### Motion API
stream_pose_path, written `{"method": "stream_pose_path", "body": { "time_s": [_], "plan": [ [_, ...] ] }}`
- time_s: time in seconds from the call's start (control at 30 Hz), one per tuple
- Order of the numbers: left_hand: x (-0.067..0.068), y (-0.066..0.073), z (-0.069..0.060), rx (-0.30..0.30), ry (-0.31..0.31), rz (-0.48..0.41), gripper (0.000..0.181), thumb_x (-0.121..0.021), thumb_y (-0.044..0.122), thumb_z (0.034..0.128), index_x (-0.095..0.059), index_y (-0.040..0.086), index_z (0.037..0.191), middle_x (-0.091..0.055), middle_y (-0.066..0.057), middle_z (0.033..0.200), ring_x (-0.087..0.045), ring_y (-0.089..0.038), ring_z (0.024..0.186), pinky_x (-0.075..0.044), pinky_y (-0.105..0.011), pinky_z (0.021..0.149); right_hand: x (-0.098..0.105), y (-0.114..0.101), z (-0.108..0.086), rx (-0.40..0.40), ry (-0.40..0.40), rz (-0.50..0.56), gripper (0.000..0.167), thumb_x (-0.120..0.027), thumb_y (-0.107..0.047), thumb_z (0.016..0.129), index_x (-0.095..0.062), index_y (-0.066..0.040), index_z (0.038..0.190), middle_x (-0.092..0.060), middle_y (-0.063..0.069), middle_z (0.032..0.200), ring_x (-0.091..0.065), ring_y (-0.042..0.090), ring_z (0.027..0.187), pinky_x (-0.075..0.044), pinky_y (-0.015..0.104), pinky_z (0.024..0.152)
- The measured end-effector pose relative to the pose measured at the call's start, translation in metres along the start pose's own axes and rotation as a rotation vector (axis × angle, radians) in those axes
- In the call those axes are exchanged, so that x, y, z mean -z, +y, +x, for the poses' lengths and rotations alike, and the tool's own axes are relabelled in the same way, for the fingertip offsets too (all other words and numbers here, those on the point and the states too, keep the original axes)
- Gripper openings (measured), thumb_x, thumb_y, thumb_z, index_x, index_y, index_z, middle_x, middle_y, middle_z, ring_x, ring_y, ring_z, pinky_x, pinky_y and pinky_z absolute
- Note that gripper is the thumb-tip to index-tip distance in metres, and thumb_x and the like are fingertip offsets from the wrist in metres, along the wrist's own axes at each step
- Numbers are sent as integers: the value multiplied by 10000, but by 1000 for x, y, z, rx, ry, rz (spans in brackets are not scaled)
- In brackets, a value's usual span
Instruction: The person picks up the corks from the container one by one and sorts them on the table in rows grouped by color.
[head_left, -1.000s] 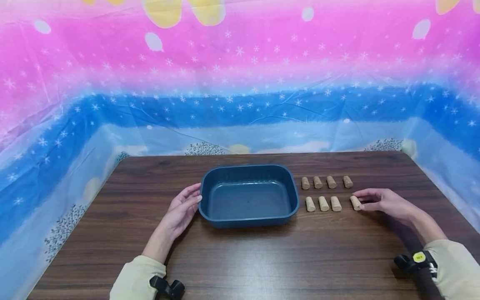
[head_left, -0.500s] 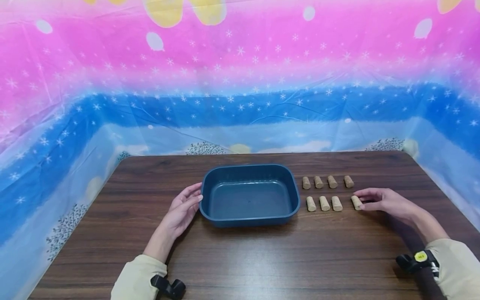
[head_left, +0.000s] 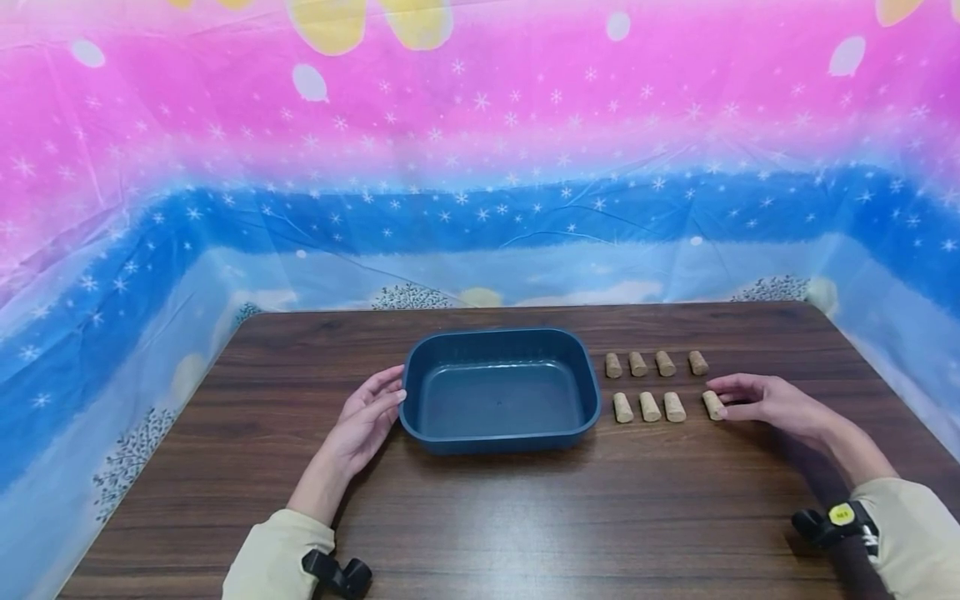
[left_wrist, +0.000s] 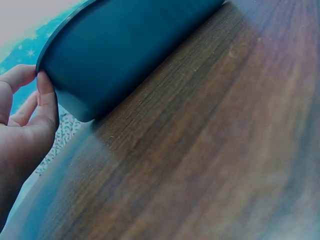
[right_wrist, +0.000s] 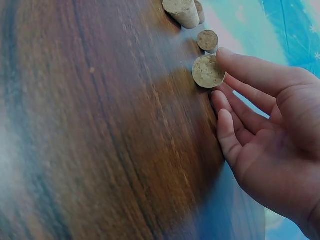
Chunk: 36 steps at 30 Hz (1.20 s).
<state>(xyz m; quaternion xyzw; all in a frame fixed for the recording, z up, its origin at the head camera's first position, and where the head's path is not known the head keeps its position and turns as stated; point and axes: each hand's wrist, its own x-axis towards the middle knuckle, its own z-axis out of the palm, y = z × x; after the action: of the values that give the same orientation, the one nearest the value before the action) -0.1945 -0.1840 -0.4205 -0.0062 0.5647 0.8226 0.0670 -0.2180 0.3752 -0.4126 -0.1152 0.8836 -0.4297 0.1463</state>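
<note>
A dark blue rectangular plastic basin [head_left: 498, 442] stands on the table. At its left end my left hand [head_left: 367, 425] holds the rim with the fingertips, seen closer in the left wrist view [left_wrist: 30, 125]. Two rows of tapered corks lie right of the basin: a darker back row [head_left: 664, 364] and a paler front row [head_left: 649, 407]. My right hand [head_left: 780, 408] pinches the rightmost pale cork [head_left: 712, 406] between thumb and fingers. The right wrist view shows that cork's round end [right_wrist: 208, 71] low at the tabletop; whether it touches the wood is hard to tell.
The dark brown wooden table [head_left: 480, 517] reaches back to a pink and blue snowflake-printed cloth [head_left: 480, 208]. Another cork [right_wrist: 208, 40] sits just behind the pinched one in the right wrist view. Each wrist wears a black camera mount [head_left: 337, 575].
Hands, basin and corks keep their places. The head view has shifted by only a few pixels.
</note>
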Motion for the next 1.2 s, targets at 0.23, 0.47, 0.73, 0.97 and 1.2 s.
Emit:
{"method": "stream_pose_path", "body": {
  "time_s": [0.23,0.47,0.73,0.97,1.2],
  "plan": [
    [1,1,-2,2,11,-5,454,-492,-68,955,-370,-49,1393,-541,-62,1092,-575,-113,954,-491,-215,865,-4,-2,0,1,10,6,574,-700,-179,887,-476,84,1345,-538,246,1280,-522,13,1008,-481,227,789],
    [1,2,-4,3,10,-12,458,-494,-67,951,-369,-44,1392,-529,-57,1086,-570,-107,939,-493,-207,846,-3,-4,-2,-18,38,-3,591,-692,-232,901,-470,68,1360,-514,273,1313,-541,9,1009,-488,236,781],
    [-1,1,-4,10,16,-37,445,-483,-80,946,-384,-34,1377,-531,-59,1060,-576,-108,912,-498,-206,835,1,-1,-10,-51,59,47,592,-616,-272,958,-420,91,1383,-472,317,1344,-562,-28,957,-533,303,755],
    [-1,3,-4,15,-6,-84,401,-485,20,986,-385,-17,1372,-570,-43,1047,-592,-124,907,-501,-227,847,4,-1,-16,-63,73,67,594,-578,-275,981,-390,117,1385,-458,342,1340,-564,-58,956,-538,288,772],
    [1,6,-7,19,0,-112,381,-466,200,1028,-417,16,1358,-590,-32,1031,-578,-149,859,-496,-254,814,-1,-5,-19,-110,153,5,583,-530,-310,1003,-405,132,1362,-497,338,1287,-571,-8,928,-536,274,742]
  ]
}}
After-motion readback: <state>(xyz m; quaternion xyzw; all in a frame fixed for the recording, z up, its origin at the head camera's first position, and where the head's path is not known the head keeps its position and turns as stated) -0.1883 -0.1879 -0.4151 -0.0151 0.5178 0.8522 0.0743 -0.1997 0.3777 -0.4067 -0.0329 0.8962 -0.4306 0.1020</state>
